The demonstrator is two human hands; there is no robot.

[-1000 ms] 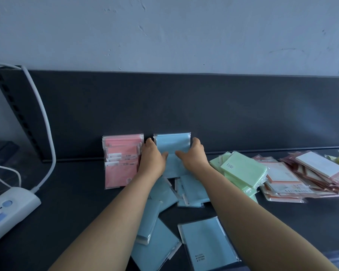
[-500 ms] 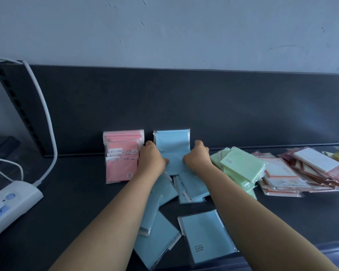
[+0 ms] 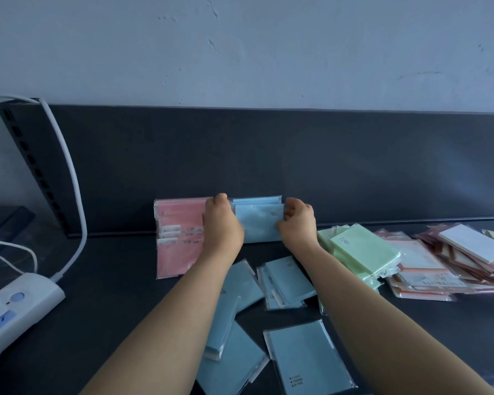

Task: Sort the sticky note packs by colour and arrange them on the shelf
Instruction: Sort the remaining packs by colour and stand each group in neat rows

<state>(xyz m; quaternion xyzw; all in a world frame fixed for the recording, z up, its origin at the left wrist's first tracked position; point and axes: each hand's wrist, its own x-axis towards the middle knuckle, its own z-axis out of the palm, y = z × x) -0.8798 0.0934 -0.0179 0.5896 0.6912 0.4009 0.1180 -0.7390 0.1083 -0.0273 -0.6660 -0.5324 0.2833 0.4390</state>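
A blue pack (image 3: 258, 223) stands on edge against the dark back panel of the shelf (image 3: 111, 280), with another blue pack behind it. My left hand (image 3: 221, 226) grips its left edge and my right hand (image 3: 297, 222) pinches its right edge. A row of pink packs (image 3: 178, 238) leans against the panel just to the left. Several loose blue packs (image 3: 305, 360) lie flat in front, between my forearms. A green stack (image 3: 362, 252) lies to the right of my right hand.
Orange-bordered and white packs (image 3: 419, 266) are piled at the right, with pink-wrapped ones (image 3: 474, 249) beyond and a yellow pack at the far right edge. A white device (image 3: 15, 312) with white cables (image 3: 69, 172) sits at the left.
Both hands have shifted from the front of the standing blue packs to the side edges of the front one, which now stands squarer against the panel. The camera has tilted slightly.
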